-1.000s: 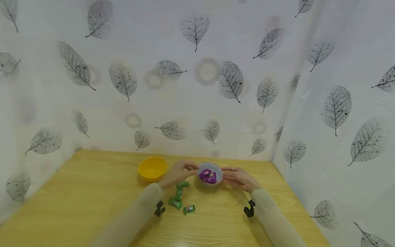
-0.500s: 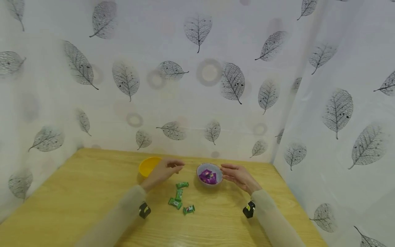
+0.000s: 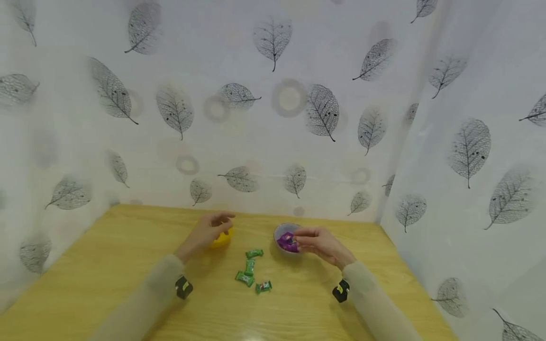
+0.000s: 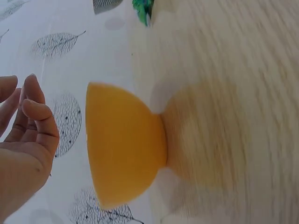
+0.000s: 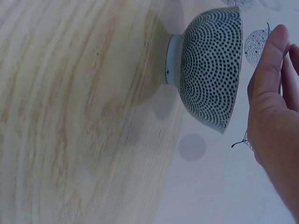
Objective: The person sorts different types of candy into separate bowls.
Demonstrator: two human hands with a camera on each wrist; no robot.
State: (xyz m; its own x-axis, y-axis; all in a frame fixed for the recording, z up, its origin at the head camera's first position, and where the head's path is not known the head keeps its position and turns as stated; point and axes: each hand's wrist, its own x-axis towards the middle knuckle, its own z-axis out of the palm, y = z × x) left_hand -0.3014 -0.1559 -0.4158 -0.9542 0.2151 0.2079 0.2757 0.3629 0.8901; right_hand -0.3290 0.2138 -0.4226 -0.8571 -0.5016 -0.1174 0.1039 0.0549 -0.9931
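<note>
My left hand point(image 3: 207, 234) hovers over the yellow bowl point(image 3: 223, 238), fingers loosely bent with nothing seen between them. The left wrist view has this hand point(image 4: 28, 135) above the rim of the upright yellow bowl point(image 4: 124, 144), apart from it. My right hand point(image 3: 325, 246) is over the right side of a small bowl point(image 3: 280, 231) holding purple-wrapped candies point(image 3: 286, 242), partly hiding them. In the right wrist view the bowl point(image 5: 212, 67) has a dark dotted pattern outside, and the nearly straight fingers point(image 5: 271, 65) are above its rim; the fingertips' contact with the candies cannot be told.
Several green-wrapped candies point(image 3: 250, 266) lie on the wooden table point(image 3: 290, 303) between the two forearms. Behind the table and along its right side hangs a pale leaf-print curtain point(image 3: 256, 142). A black wrist camera point(image 3: 184, 287) sits on the left sleeve.
My left hand has left the patterned bowl's rim and moved left over the yellow bowl. The right hand has come off the bowl's right side and shifted left over its opening.
</note>
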